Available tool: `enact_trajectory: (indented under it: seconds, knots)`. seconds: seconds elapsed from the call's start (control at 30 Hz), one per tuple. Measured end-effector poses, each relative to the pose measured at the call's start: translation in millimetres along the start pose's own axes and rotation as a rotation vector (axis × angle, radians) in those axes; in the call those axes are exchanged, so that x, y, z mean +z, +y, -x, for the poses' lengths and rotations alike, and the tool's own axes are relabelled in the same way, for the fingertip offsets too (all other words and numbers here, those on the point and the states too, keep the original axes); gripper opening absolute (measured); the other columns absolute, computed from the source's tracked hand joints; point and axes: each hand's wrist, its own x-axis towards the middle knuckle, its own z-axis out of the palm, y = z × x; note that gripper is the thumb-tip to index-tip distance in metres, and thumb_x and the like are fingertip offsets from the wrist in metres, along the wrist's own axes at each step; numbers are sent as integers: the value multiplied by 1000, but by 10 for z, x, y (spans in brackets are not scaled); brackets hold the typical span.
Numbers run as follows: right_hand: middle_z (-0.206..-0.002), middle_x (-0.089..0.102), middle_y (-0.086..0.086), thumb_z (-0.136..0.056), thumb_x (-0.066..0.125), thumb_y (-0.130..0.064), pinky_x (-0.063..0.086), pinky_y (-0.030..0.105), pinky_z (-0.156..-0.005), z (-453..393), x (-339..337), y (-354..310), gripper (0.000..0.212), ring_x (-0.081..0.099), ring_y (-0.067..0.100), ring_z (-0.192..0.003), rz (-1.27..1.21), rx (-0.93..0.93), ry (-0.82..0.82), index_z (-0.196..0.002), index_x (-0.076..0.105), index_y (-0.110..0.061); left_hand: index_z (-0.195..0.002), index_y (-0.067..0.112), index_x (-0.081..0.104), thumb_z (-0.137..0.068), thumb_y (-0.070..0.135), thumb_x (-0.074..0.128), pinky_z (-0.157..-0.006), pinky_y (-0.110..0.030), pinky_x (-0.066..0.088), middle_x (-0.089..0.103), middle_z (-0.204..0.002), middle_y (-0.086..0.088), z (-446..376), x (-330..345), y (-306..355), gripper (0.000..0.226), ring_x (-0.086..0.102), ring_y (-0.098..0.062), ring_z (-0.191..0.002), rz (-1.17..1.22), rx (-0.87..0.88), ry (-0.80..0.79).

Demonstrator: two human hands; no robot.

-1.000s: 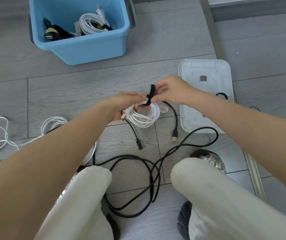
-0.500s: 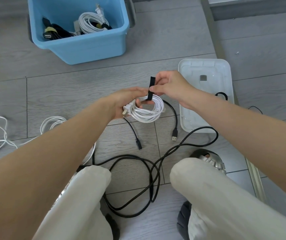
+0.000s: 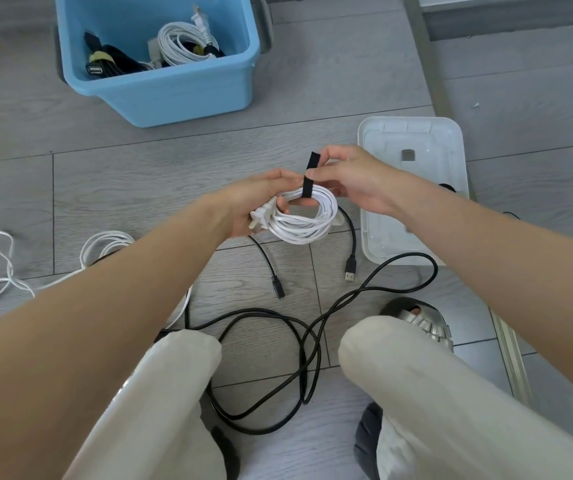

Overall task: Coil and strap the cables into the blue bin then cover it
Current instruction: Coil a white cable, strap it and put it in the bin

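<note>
- At frame center, a coiled white cable [image 3: 304, 218] was gripped by the left hand [image 3: 260, 202].
- A black strap [image 3: 308, 174], looped over the coil, was pinched upright by the right hand [image 3: 350, 178].

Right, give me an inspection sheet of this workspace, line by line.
Surface: grey wood-look floor, with cables lying on it.
Job's things: blue bin uncovered, already holding a coiled white cable and a strapped black bundle; white lid on the floor to the right.
Clutter: nothing seen.
Hands: left hand grips the white coil; right hand pinches the black strap looped round that coil.
Cables: loose black cable tangled between the knees, its USB plug free; loose white cable on the left.
Surroundings: metal floor rail at right; person's knees and sandals at the bottom.
</note>
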Motion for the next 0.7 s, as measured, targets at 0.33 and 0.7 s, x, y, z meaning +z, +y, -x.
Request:
enact_trajectory:
  seconds: [0.33, 0.7]
  knots:
    - [-70, 56, 8, -86, 59, 3, 49, 20, -45, -15, 79, -39, 27, 58, 15, -54, -154, 114, 58, -66, 47, -11, -83, 17, 57, -92, 15, 57, -38, -12, 44, 71, -81, -12, -18, -16, -11, 9, 48, -3, -37, 82, -18, 30]
    - [-68, 54, 6, -85, 62, 3, 44, 16, -40, -39, 106, -64, 28, 53, 14, -51, -28, 83, 152, -66, 47, -12, -85, 16, 56, -90, 14, 60, -44, -15, 49, 70, -68, -5, -35, 14, 14, 7, 58, -5, -47, 38, 13, 91]
